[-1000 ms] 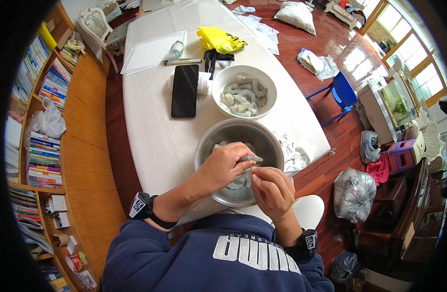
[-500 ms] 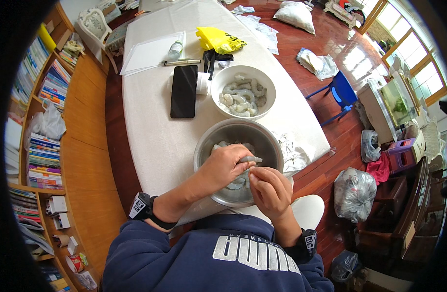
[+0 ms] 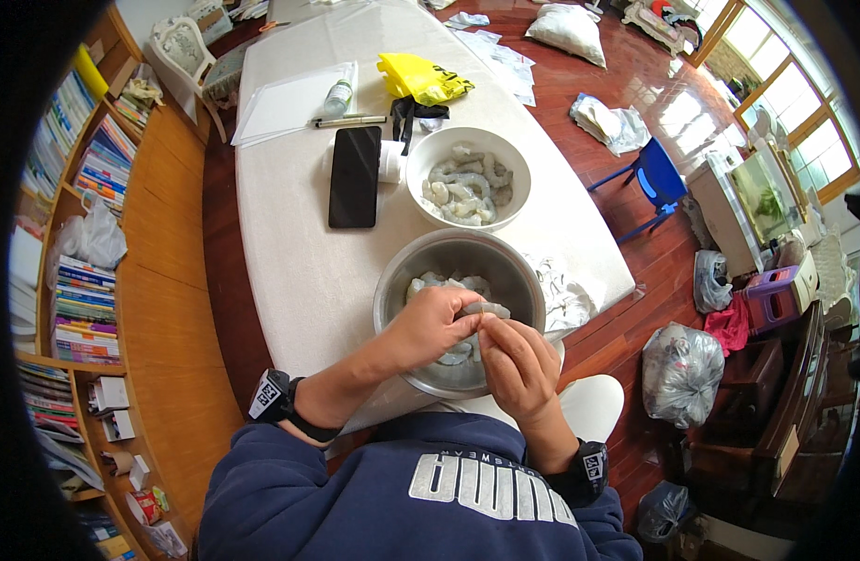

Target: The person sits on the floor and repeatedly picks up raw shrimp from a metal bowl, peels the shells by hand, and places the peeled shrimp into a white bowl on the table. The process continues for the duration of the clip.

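Over the steel bowl (image 3: 392, 271), my left hand (image 3: 430, 323) grips a grey peeled shrimp (image 3: 489, 309), whose end sticks out past the thumb and forefinger. My right hand (image 3: 521, 363) is closed in a pinch right against that shrimp. Between its fingertips there seems to be a thin toothpick, mostly hidden. More raw shrimp (image 3: 460, 354) lie in the steel bowl, partly covered by my hands. Just behind it stands a white bowl (image 3: 419, 202) holding several peeled shrimp (image 3: 467, 183).
Thin scraps (image 3: 565, 297) lie on the white tablecloth (image 3: 289, 234) right of the steel bowl. A black phone (image 3: 355, 178) leans on a white roll (image 3: 391, 161). Beyond are pens (image 3: 350, 120), a small bottle (image 3: 337, 98), papers (image 3: 285, 103) and a yellow bag (image 3: 420, 77). A blue chair (image 3: 659, 175) stands to the right.
My right fingertips have come closer to the shrimp, and the thin stick between my hands shows less. The shrimp has tilted slightly in my left hand. The bowls stay put.
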`<state>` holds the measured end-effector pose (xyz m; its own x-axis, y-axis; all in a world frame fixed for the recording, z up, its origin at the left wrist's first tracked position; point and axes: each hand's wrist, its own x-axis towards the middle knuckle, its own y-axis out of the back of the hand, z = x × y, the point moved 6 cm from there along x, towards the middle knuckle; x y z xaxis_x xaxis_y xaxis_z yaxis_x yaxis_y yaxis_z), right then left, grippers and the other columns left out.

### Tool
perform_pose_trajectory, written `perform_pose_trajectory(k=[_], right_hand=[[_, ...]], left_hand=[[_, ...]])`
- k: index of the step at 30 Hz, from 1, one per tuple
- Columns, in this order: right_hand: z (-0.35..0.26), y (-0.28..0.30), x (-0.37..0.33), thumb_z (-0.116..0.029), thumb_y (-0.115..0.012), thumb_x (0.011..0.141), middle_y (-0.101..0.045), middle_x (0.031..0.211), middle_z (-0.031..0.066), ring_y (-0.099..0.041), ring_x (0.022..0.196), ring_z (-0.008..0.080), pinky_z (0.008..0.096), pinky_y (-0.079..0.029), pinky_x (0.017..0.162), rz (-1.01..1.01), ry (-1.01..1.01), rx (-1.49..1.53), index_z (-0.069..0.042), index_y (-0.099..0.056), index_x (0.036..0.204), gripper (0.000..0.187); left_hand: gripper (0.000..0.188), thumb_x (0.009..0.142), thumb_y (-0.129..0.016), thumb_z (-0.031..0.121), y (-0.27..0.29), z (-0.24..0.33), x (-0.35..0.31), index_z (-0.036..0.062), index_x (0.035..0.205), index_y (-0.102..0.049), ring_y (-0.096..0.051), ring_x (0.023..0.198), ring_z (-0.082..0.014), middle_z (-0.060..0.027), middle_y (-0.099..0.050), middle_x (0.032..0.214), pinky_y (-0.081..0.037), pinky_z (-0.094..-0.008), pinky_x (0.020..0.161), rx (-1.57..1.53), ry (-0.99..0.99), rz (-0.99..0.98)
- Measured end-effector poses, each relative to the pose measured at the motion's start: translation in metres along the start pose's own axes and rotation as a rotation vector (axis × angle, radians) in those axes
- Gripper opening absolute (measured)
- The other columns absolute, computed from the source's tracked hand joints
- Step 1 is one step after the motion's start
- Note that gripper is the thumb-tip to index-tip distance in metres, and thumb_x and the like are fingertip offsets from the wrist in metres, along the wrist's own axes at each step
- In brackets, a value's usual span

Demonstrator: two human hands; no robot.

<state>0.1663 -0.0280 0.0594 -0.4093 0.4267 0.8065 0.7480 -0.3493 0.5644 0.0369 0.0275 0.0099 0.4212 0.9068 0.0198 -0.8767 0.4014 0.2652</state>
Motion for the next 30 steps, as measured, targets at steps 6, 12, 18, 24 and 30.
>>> perform_pose_trajectory(k=[6,12,18,24,30], right_hand=[[0.000,0.001,-0.001,0.003,-0.072,0.077,-0.070,0.099,0.0201,-0.072,0.084,0.0308,0.0356,-0.060,0.069,0.036,-0.029,-0.005,0.008,-0.068,0.089,0.013],[0.001,0.006,-0.001,0.004,-0.071,0.078,-0.070,0.099,0.0204,-0.072,0.084,0.0311,0.0349,-0.060,0.070,0.079,-0.039,-0.017,0.008,-0.069,0.089,0.012],[0.002,0.007,-0.002,0.006,-0.072,0.079,-0.070,0.098,0.0195,-0.072,0.083,0.0309,0.0346,-0.060,0.068,0.088,-0.044,-0.006,0.007,-0.068,0.088,0.010],[0.013,0.012,0.000,0.009,-0.075,0.074,-0.070,0.101,0.0197,-0.071,0.077,0.0277,0.0329,-0.058,0.066,0.222,-0.233,0.036,0.002,-0.058,0.076,0.019],[0.024,0.005,0.006,0.009,-0.075,0.073,-0.066,0.093,0.0135,-0.066,0.079,0.0282,0.0335,-0.054,0.067,0.030,-0.423,0.142,-0.001,-0.061,0.093,0.026]], left_hand=[[0.026,0.097,-0.062,0.016,0.000,0.006,-0.001,-0.0062,0.109,-0.066,-0.067,0.084,-0.0263,-0.0210,-0.069,0.094,-0.052,-0.0338,0.076,0.138,-0.057,0.006],[0.025,0.096,-0.063,0.020,-0.003,0.012,-0.003,-0.0040,0.099,-0.066,-0.066,0.084,-0.0399,-0.0232,-0.068,0.089,-0.051,-0.0410,0.073,0.132,-0.125,0.074],[0.023,0.097,-0.062,0.019,-0.001,0.014,-0.002,-0.0035,0.098,-0.066,-0.065,0.082,-0.0400,-0.0226,-0.067,0.088,-0.051,-0.0412,0.073,0.122,-0.137,0.101],[0.019,0.093,-0.064,0.012,0.000,0.016,-0.003,-0.0045,0.103,-0.064,-0.064,0.088,-0.0391,-0.0220,-0.066,0.094,-0.051,-0.0425,0.077,0.259,-0.167,0.115],[0.023,0.085,-0.065,0.003,-0.001,0.025,-0.006,-0.0038,0.107,-0.063,-0.063,0.097,-0.0374,-0.0196,-0.066,0.102,-0.052,-0.0426,0.085,0.546,-0.340,0.230]])
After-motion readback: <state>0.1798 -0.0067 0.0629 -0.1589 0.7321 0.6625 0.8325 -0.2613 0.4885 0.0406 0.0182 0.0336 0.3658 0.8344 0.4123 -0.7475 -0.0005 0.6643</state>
